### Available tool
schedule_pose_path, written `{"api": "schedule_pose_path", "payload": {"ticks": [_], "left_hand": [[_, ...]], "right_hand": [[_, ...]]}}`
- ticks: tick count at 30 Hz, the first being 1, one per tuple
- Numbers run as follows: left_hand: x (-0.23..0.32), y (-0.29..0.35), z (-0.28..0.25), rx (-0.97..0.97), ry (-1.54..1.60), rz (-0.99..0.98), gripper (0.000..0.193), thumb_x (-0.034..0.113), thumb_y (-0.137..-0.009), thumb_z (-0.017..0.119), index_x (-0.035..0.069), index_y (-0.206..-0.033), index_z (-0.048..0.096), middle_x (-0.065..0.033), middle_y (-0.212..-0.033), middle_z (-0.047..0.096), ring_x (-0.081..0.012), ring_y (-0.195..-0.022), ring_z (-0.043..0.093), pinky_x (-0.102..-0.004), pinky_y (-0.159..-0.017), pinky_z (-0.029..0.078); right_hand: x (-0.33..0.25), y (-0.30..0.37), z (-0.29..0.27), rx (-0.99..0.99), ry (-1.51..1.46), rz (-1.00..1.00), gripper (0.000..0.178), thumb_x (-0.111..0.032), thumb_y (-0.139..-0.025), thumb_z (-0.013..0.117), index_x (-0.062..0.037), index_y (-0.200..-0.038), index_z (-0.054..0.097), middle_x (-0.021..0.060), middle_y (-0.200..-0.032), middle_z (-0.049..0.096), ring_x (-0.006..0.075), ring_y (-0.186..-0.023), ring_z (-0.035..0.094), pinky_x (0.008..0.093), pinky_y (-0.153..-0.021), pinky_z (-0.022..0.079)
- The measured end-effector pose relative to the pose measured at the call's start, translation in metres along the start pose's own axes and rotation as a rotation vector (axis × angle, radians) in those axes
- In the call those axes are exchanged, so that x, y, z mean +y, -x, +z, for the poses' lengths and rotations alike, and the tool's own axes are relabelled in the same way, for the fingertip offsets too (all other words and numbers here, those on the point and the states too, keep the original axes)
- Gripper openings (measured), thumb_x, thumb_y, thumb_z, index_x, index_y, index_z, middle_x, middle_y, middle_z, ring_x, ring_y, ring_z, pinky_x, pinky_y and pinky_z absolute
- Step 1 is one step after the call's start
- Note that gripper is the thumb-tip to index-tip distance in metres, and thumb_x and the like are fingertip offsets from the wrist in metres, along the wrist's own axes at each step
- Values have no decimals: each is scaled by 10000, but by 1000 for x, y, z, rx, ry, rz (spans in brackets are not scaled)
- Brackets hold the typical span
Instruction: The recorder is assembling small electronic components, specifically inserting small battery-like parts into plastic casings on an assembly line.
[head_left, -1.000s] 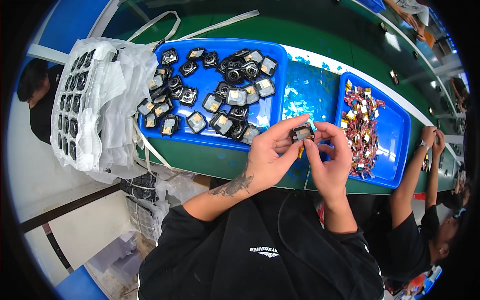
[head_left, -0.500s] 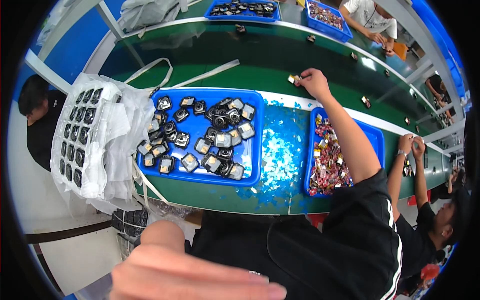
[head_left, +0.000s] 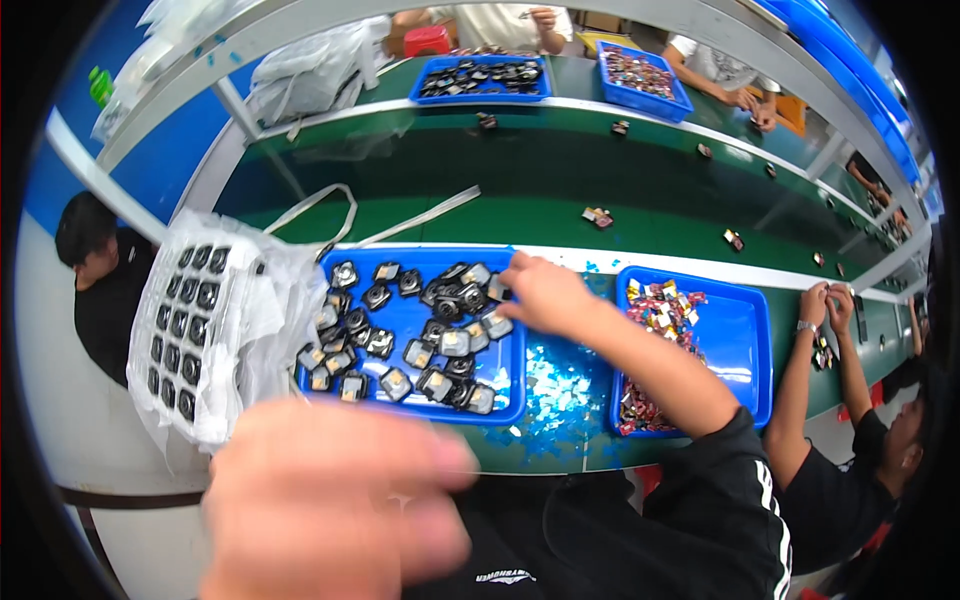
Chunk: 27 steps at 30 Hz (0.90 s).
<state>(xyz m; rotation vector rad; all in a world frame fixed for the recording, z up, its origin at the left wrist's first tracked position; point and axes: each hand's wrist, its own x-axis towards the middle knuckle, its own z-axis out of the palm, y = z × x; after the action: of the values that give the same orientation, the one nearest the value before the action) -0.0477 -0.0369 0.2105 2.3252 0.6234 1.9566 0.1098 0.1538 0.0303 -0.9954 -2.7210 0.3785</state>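
Observation:
My right hand [head_left: 550, 295] reaches over the right rim of a blue tray [head_left: 420, 413]. Its thumb and fingertips close around a small black camera-like module [head_left: 497, 288] near that rim. Several more modules lie loose in the tray, some with round lenses up and others showing grey backs with tan patches. My left hand [head_left: 330, 500] is close to the camera at the lower left, in front of my body. It is smeared by motion, and I cannot make out anything in it. On the green belt [head_left: 400, 180] rests a small piece with white and yellow parts [head_left: 597, 217].
A second blue tray [head_left: 765, 340] holds many small red and yellow pieces. Blue film scraps [head_left: 560, 385] litter the surface between trays. White moulded packaging with modules [head_left: 185, 320] stands left. Co-workers sit across and to the right [head_left: 850, 480]; a metal frame crosses overhead.
My right hand has let go of the small piece on the belt and moved left and nearer, to the modules. My left hand has shifted up slightly. The view has tilted upward.

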Motion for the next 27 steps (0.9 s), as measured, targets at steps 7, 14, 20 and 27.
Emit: {"api": "schedule_pose_path", "payload": {"ticks": [7, 14, 20, 27], "left_hand": [[-120, 100, 28, 27, -309, -948, 251, 40, -929, 565, 17, -1170, 633, -85, -1071, 639, -167, -971, 626, -260, -771, 492], [-138, 139, 54, -34, 178, -1315, 350, 198, -1013, 473, 35, -1320, 513, -62, -1003, 609, -55, -696, 543, -173, -495, 435], [-107, 151, 89, 94, 854, -1463, 210, 161, -1001, 514, -10, -1088, 598, -113, -838, 674, -48, -521, 494, -172, -436, 368], [-106, 156, 117, 395, 1039, -1487, 120, 6, -917, 600, 12, -1024, 546, -170, -1037, 664, -284, -920, 699, -312, -805, 604]], "right_hand": [[4, 5, 28, 216, 144, -73, 101, -77, -745, 590, -18, -812, 638, 142, -898, 618, 278, -864, 642, 412, -672, 546], [-15, 52, -23, 265, 85, -389, 134, -92, -752, 602, -44, -877, 606, 113, -984, 585, 264, -881, 606, 379, -757, 504], [24, 116, -53, 529, -183, 122, 239, -90, -746, 736, -67, -966, 645, 119, -886, 646, 321, -825, 646, 409, -730, 531], [131, 160, -55, 251, 115, 592, 147, -110, -760, 726, -18, -817, 626, 155, -803, 647, 329, -751, 646, 420, -677, 506]]}}
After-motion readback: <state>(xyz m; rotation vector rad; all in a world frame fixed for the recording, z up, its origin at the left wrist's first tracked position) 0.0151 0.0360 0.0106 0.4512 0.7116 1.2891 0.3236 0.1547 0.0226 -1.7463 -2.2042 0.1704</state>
